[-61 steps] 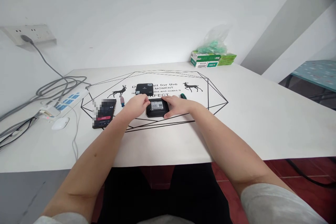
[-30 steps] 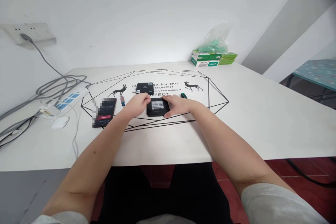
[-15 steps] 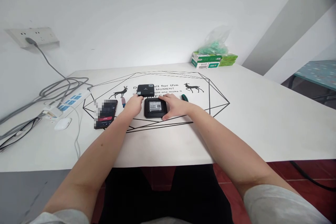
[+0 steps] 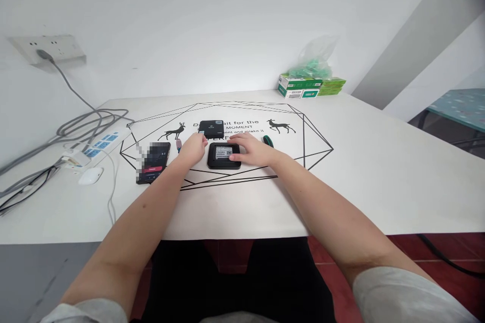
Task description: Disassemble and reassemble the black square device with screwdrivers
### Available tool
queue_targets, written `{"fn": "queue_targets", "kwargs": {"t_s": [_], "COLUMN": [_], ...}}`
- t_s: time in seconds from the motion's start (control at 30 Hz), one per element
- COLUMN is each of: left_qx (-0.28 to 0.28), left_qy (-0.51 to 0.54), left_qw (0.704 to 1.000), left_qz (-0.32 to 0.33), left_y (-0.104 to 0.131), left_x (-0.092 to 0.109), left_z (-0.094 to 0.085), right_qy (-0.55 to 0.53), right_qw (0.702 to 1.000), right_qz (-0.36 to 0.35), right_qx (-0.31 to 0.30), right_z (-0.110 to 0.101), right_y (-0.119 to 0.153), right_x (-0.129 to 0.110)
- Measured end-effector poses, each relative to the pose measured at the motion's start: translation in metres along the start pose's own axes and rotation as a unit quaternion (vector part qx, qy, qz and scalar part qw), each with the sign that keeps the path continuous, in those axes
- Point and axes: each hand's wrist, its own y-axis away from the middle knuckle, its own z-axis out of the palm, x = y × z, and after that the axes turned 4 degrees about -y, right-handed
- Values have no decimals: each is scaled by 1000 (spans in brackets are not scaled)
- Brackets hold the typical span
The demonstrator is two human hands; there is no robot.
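Note:
A square black device (image 4: 217, 163) with a white label lies on the white table. Over its right side rests my right hand (image 4: 248, 150), fingers apart, the thumb on the label. My left hand (image 4: 194, 148) is at the device's upper left with its fingers closed; what they hold, if anything, is too small to tell. Just behind it lies a second black box (image 4: 211, 127). A small screwdriver (image 4: 179, 145) is left of my left hand, partly hidden by it. Beyond my right wrist lies a green-handled tool (image 4: 268, 141).
A phone (image 4: 153, 161) lies to the left, near a white case (image 4: 91, 176), a power strip (image 4: 104, 146) and coiled grey cables (image 4: 108, 117). Green and white boxes (image 4: 299, 87) under a plastic bag (image 4: 314, 60) stand at the back right.
My right thumb has moved from the device's lower right edge up onto its label. My left hand has stayed nearly in place.

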Motion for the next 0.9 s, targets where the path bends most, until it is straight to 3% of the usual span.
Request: {"fn": "queue_targets", "kwargs": {"t_s": [0.1, 0.2, 0.27, 0.4, 0.57, 0.67, 0.77, 0.9], "left_qx": [13, 30, 26, 27, 32, 43, 53, -40], "left_qy": [40, 115, 136, 152, 153, 128, 82, 2], "left_qw": [999, 988, 978, 972, 974, 977, 981, 990], "left_qz": [17, 100, 155, 176, 164, 167, 167, 138], "left_y": [4, 15, 22, 29, 29, 28, 25, 21], "left_x": [13, 32, 43, 52, 48, 42, 31, 15], "left_z": [-6, -11, -12, -15, -19, -23, -28, -27], "right_qy": [-78, -239, -337, -474, -531, -512, -433, -263], "right_qw": [994, 957, 923, 864, 831, 844, 885, 946], "right_qz": [10, 96, 126, 135, 147, 133, 115, 126], "right_qx": [75, 134, 136, 103, 76, 88, 128, 141], "right_z": [7, 14, 18, 20, 17, 16, 13, 8], "right_y": [-4, -9, -12, -13, -11, -11, -12, -12], "right_x": [-9, -20, -24, -25, -24, -23, -15, 0]}}
